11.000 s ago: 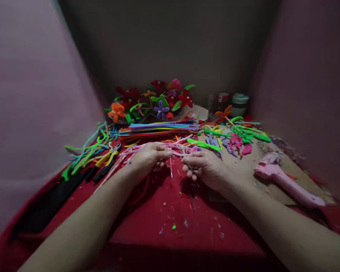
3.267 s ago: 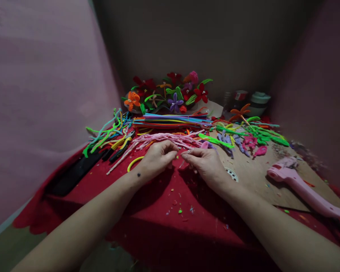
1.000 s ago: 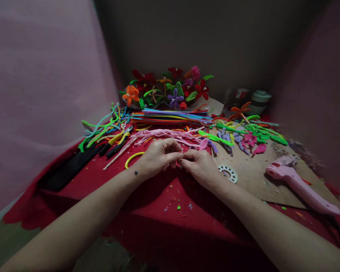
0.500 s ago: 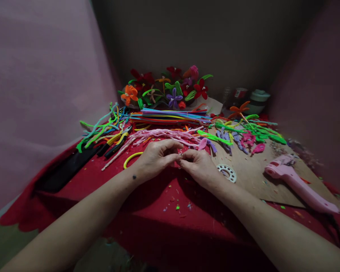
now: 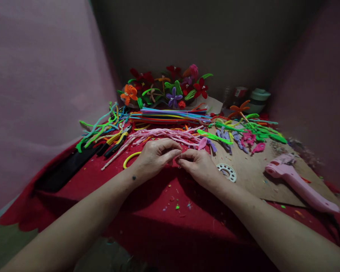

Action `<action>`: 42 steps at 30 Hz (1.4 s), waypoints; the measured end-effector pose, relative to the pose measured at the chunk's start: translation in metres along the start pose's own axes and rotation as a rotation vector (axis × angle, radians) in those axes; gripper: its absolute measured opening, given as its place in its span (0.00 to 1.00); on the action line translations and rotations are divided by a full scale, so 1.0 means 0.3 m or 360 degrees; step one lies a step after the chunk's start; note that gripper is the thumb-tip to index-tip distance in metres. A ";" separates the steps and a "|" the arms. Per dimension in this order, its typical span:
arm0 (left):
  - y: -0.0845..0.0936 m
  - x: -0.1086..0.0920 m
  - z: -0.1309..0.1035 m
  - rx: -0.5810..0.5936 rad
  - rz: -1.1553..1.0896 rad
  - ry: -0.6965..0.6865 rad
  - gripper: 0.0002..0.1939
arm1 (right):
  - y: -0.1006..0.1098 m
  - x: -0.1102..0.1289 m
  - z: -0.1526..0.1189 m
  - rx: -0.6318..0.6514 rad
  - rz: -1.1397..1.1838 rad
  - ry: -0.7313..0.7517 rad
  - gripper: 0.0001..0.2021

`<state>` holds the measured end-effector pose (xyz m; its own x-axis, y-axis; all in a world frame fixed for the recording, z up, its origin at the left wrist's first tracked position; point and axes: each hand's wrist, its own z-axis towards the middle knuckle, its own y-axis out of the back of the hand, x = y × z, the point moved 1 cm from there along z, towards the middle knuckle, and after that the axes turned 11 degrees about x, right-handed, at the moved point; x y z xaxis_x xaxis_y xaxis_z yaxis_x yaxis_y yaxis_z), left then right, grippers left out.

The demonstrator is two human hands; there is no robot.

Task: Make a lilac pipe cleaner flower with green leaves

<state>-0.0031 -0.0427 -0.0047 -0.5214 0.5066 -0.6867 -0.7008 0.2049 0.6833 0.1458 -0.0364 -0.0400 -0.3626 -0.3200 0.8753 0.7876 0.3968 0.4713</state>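
Observation:
My left hand (image 5: pixel 158 156) and my right hand (image 5: pixel 197 165) meet fingertip to fingertip above the red cloth. Both have thumb and fingers pinched together. Something tiny and pale shows between the fingertips, too small to name. Just beyond my hands lies a bunch of pink pipe cleaners (image 5: pixel 164 133). A pink looped petal (image 5: pixel 203 143) sits past my right fingers. Beside my left wrist is a yellow ring (image 5: pixel 130 158), partly hidden by the hand. A white disc with holes (image 5: pixel 226 172) lies next to my right wrist.
Yellow-and-black pliers (image 5: pixel 119 142) and a dark flat object (image 5: pixel 66 170) lie at left. Behind are bundled pipe cleaners (image 5: pixel 170 116) and pipe-cleaner flowers (image 5: pixel 174 97). A pink glue gun (image 5: pixel 300 183) rests on a board (image 5: pixel 243 185) at right. Scraps dot the red cloth (image 5: pixel 158 204).
My fingertips have shifted slightly against each other, with the left thumb lifting a little. Everything on the table stays where it was.

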 end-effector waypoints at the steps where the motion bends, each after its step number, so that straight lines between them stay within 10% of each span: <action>1: 0.000 -0.001 -0.001 -0.0027 0.0001 0.0005 0.07 | 0.000 0.000 -0.001 0.0002 -0.0004 0.0001 0.09; 34: 0.029 -0.011 0.000 -0.0591 -0.0531 0.0294 0.05 | 0.013 0.012 -0.002 0.0028 0.0378 -0.0349 0.05; 42: 0.042 -0.006 0.002 0.0007 -0.0504 0.0537 0.09 | 0.020 -0.007 0.001 -0.0032 0.0750 -0.0340 0.05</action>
<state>-0.0107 -0.0405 0.0052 -0.4117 0.1174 -0.9037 -0.8494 0.3098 0.4272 0.1511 -0.0331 -0.0389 -0.0581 0.0730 0.9956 0.8985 0.4386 0.0203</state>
